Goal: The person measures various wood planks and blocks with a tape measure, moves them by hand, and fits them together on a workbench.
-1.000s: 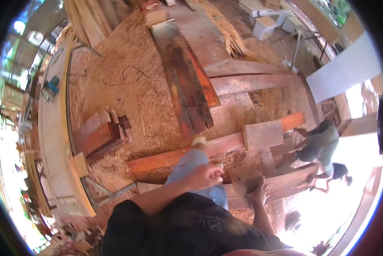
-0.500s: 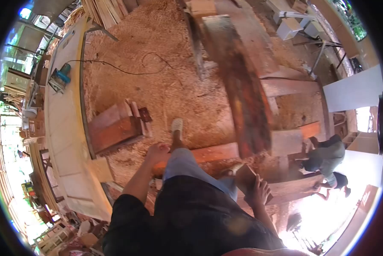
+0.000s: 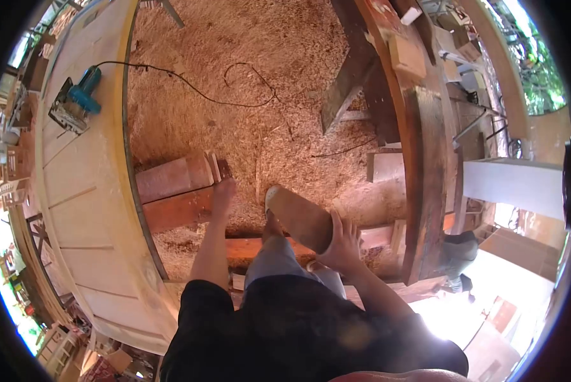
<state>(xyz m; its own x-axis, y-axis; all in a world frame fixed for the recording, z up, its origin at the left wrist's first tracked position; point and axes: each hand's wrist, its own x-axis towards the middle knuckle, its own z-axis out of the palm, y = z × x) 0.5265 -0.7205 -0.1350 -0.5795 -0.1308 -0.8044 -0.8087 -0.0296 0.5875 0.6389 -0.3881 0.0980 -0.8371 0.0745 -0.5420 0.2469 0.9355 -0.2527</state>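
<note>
My right hand (image 3: 341,247) is closed round the near end of a short brown wooden board (image 3: 300,218), which slants across in front of my legs and overlaps my shoe (image 3: 271,194). My left hand (image 3: 223,196) reaches down to the end of a stack of reddish wood blocks (image 3: 176,181), right by a thin dark-red piece (image 3: 224,168). Its fingers are blurred and partly hidden. Below the stack's pale top piece lies an orange-red block (image 3: 178,210).
A long pale table (image 3: 85,210) on the left carries a teal circular saw (image 3: 85,92), its cord trailing over the sawdust floor (image 3: 234,38). A thick dark beam (image 3: 423,184) stands on the right. Past it a person (image 3: 458,254) bends down, partly hidden.
My right hand has swung the board forward and left, from my side to in front of me. My left hand has moved forward to the wood stack. The view has shifted.
</note>
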